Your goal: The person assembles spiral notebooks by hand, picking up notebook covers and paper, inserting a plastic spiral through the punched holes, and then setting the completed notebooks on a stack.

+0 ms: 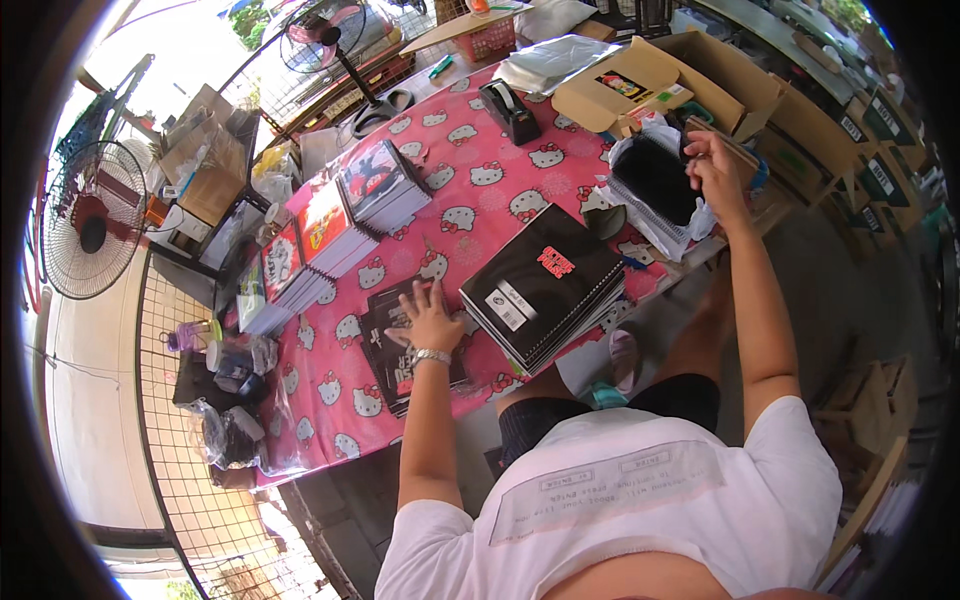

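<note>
Far on the left stands a round wire fan [92,222]. Next to it is a table with a pink cloth with white cartoon cat faces [470,170]. Along the left side of the cloth lie four stacks of thin books with bright picture covers [325,230], side by side.

The left hand [428,318] lies flat with its fingers [420,296] spread wide and loose. It grips nothing. It rests on top of a low pile of dark flat booklets in clear wrap [395,345] near the front edge of the table. The booklets are right under the palm and fingers.

Just to the right, touching that pile, sits a tall stack of black notebooks with a red and white mark on the cover [545,285].

Farther back is a black tape holder [510,110].

On the right, the right hand [718,170] reaches out to a black wire-bound notebook [655,178] that lies on white plastic bags [640,225]. The fingers curl over the notebook's right edge and hold it. Behind it is an open brown cardboard box [660,80].
</note>
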`<act>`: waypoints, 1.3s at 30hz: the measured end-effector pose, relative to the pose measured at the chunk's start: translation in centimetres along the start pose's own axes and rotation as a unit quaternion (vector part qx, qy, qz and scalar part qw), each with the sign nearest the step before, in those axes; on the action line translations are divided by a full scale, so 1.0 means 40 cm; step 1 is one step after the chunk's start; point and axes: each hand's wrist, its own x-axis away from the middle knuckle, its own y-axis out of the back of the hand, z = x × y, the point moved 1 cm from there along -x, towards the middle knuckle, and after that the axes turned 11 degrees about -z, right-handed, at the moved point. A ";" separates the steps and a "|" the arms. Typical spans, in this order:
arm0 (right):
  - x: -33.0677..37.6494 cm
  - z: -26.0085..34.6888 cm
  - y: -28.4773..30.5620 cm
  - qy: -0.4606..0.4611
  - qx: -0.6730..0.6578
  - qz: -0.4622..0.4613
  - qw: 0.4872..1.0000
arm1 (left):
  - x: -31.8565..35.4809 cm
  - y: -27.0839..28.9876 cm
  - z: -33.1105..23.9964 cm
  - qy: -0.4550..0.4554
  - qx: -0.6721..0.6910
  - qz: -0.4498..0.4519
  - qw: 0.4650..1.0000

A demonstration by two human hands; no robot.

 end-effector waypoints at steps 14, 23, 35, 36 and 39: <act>0.220 0.184 -0.142 0.023 -0.038 0.083 0.996 | 0.199 0.282 -0.412 -0.392 0.235 -0.242 0.856; 0.281 0.216 -0.054 0.030 0.010 0.102 0.994 | 0.269 0.394 -0.342 -0.456 0.132 -0.060 0.878; 0.374 0.253 -0.257 0.194 -0.078 0.113 0.971 | 0.099 0.456 -0.367 -0.311 0.117 -0.329 0.884; 0.352 0.272 -0.215 0.085 -0.092 0.174 0.977 | 0.110 0.457 -0.362 -0.330 0.120 -0.322 0.879; 0.311 0.334 -0.181 -0.028 -0.095 0.205 0.974 | 0.155 0.457 -0.349 -0.356 0.117 -0.321 0.870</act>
